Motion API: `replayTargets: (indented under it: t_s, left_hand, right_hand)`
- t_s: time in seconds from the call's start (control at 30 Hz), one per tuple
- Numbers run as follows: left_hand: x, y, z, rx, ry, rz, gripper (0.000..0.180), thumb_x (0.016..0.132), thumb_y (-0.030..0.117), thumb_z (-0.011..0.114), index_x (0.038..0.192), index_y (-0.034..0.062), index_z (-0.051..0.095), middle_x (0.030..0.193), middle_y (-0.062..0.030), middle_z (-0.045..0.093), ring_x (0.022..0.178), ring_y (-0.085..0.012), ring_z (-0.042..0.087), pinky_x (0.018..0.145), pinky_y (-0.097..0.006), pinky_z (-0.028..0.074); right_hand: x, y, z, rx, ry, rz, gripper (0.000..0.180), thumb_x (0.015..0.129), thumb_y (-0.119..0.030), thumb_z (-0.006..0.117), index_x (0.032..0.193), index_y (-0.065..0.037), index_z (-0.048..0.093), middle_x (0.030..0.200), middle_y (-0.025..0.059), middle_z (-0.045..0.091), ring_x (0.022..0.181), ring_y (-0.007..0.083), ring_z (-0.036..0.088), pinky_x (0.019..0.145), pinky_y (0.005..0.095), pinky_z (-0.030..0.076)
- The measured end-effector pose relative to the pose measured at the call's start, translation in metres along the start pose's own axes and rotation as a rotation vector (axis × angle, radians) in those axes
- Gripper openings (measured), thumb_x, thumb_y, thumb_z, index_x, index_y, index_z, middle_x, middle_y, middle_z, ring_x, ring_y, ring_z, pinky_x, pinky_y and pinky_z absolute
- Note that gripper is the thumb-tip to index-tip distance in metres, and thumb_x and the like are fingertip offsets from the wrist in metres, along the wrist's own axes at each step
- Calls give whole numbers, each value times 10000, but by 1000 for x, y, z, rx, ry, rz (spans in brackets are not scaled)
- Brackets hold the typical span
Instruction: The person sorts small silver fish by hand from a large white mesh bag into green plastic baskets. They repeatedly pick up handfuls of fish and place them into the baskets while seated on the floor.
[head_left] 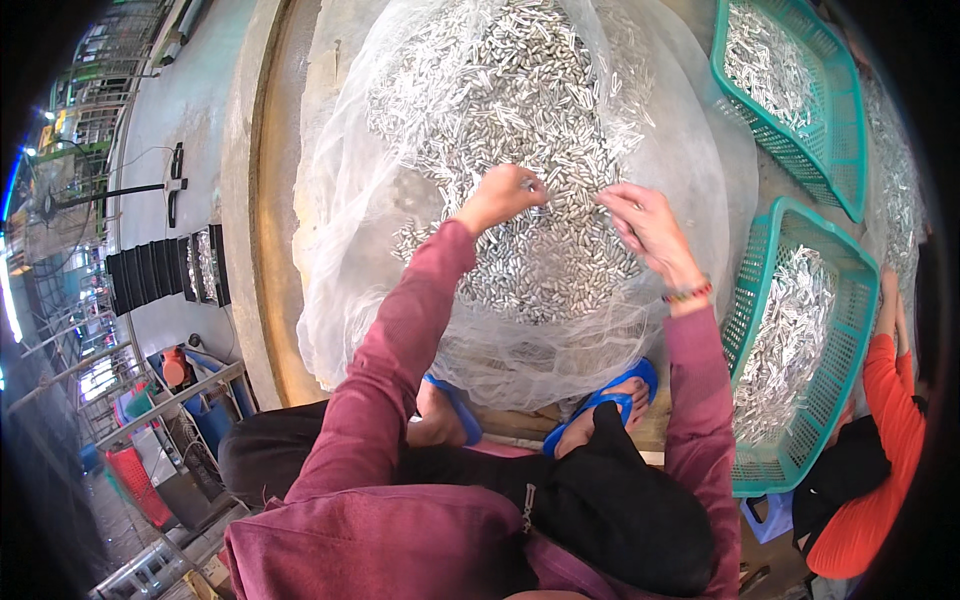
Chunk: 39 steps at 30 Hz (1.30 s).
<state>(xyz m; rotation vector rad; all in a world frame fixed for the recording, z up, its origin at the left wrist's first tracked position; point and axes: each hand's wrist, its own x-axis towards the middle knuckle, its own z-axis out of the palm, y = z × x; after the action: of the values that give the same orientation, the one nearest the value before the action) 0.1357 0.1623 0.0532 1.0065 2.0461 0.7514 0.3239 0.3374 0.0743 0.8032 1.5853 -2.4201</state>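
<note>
A broad heap of small, silvery, rod-shaped metal pieces (540,265) lies on a sheet of thin, translucent white netting (370,320). Over the middle of the heap, my left hand (500,197) is closed, with small shiny metal pieces showing at its curled fingers. To its right, my right hand (647,228) hovers at the heap's edge, thumb and fingers drawn together in a pinch. Whatever may sit between those fingertips is too small to make out. A gap separates the two hands.
Two green plastic baskets (757,290) with similar metal pieces stand to the right. Beyond them, a person in an orange sleeve (893,400) reaches forward. My feet in blue flip-flops (640,385) are at the netting's near edge. A wooden beam (262,200) runs along the left.
</note>
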Motion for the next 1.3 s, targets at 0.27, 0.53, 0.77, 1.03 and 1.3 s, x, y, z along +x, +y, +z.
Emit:
replayTargets:
  t_s: [0.27,0.53,0.77,1.03,1.3]
  left_hand:
    - [-55,17,-42,-1517,-184,82,218,847,230,466,863,12,467,825,-86,436,668,-106,433,337,-198,295]
    - [-17,12,-21,-200,85,217,213,793,190,710,931,29,686,708,-45,644,623,-160,599,574,-296,477]
    - [9,-18,33,694,0,213,205,747,189,691,903,59,660,837,-142,649,786,-333,645,714,-446,513]
    - [-30,-1,-19,-923,-59,-36,178,862,185,501,831,33,589,717,-61,558,623,-136,531,455,-273,405]
    - [-38,-3,-8,-593,53,-3,154,846,143,572,900,9,623,756,-40,585,642,-147,551,512,-267,446]
  right_hand:
    - [67,40,27,-1516,232,-377,145,843,-17,463,798,47,584,773,239,644,743,377,661,629,441,533]
    - [22,39,29,-616,96,-168,114,796,-94,632,833,9,601,677,128,587,569,251,562,501,341,423]
    - [-44,19,5,633,-377,-220,134,865,-146,584,870,-27,522,637,40,478,458,55,385,374,184,260]
    - [-12,8,11,-139,-75,-15,322,966,-297,487,805,-21,521,588,5,478,445,82,404,389,219,310]
    - [16,56,47,-1501,159,-261,195,867,-64,454,918,99,548,734,231,644,721,350,666,606,451,519]
